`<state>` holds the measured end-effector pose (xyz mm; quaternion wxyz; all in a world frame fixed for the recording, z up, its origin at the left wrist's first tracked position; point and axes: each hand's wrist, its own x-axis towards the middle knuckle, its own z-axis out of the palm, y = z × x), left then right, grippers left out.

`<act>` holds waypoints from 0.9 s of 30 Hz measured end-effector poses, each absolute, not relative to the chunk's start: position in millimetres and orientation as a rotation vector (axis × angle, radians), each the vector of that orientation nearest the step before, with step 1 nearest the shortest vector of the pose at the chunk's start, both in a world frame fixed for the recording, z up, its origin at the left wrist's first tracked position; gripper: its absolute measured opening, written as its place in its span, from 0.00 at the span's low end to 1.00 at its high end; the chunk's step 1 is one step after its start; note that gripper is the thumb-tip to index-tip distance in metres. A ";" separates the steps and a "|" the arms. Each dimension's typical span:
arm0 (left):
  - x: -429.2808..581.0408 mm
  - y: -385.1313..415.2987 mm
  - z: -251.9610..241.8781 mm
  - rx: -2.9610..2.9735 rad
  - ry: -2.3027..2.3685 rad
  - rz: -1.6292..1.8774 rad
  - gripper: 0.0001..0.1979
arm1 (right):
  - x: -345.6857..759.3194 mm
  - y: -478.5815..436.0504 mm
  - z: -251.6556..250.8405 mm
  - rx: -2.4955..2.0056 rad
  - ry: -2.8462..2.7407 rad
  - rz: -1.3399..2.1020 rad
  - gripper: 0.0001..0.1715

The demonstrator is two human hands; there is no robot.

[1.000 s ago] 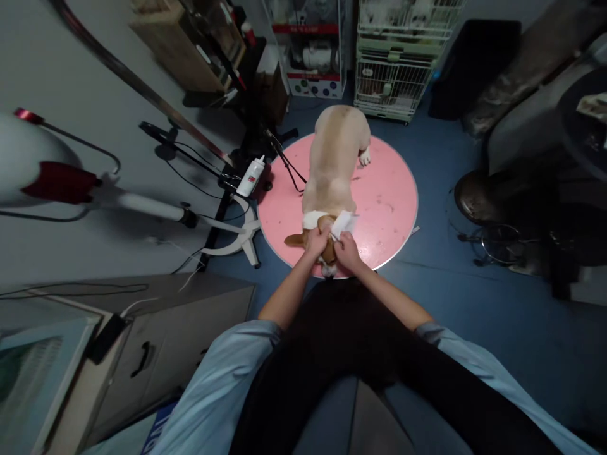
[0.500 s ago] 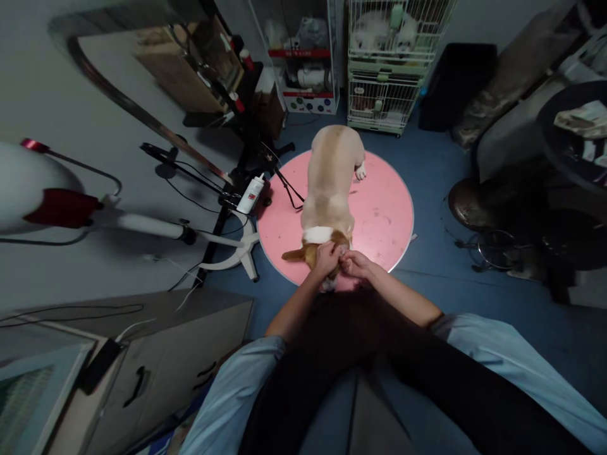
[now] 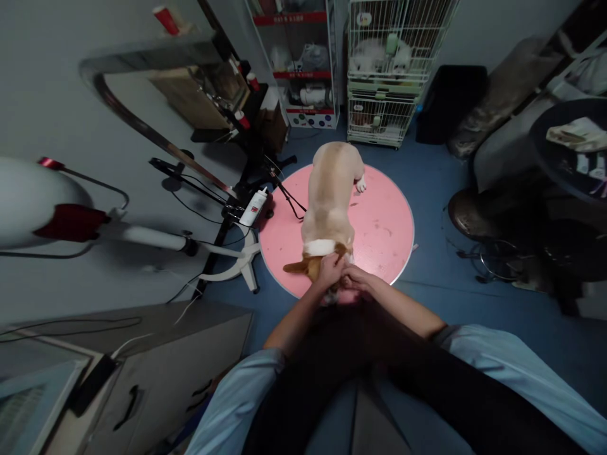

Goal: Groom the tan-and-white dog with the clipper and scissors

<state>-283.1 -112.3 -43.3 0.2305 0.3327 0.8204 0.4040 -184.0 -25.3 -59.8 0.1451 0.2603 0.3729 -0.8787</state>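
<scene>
A cream-and-tan dog with a closely clipped back is on a round pink table, its head toward me. One brown ear sticks out to the left; the other is at my fingers. My left hand lies on the dog's head, its fingers closed on the right-side ear. Right beside it, touching the same side of the head, is my right hand with its fingers pinched together. Whatever they pinch is too small to make out. The dog's face is mostly hidden below my hands.
A white bottle stands left of the table by a black stand. The white dryer on its wheeled stand is at far left. Wire cages with animals inside and a shelf unit line the back. A round dark table is at right.
The view has tilted up slightly, so everything sits lower in the picture. My right hand has turned a little and closed in against the left at the dog's ear. The dog keeps its position.
</scene>
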 end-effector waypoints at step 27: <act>-271.6 -107.5 -28.0 0.743 2.281 1.088 0.18 | -188.0 -29.2 -62.2 0.779 1.283 -2.413 0.13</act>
